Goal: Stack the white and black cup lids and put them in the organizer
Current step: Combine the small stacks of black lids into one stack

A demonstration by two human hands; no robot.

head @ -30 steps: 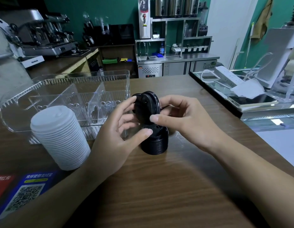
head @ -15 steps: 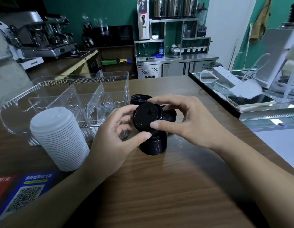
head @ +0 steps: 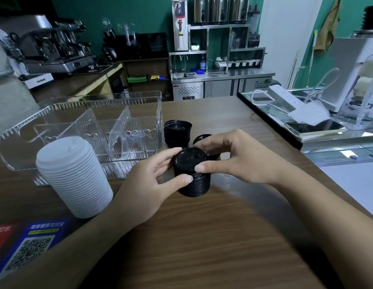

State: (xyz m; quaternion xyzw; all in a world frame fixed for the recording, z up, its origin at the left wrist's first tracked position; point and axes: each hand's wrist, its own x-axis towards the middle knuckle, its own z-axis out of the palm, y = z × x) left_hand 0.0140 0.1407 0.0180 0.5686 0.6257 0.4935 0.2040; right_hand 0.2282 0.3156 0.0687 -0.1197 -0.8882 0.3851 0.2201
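Pinching from either side, the left hand (head: 149, 189) and right hand (head: 236, 158) clamp the ribbed black plastic lid stack (head: 191, 174). It stands upright on the brown wooden table (head: 212, 247), top lid slightly tilted

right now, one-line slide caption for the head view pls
Both hands seat a lid on the black lid stack beside white lids.

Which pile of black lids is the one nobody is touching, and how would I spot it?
Start at the clear plastic organizer on the wooden counter. Just off its right end stands a short pile of black lids, beyond both hands. Unlike the black stack that the fingers hold, it sits alone, open side up.
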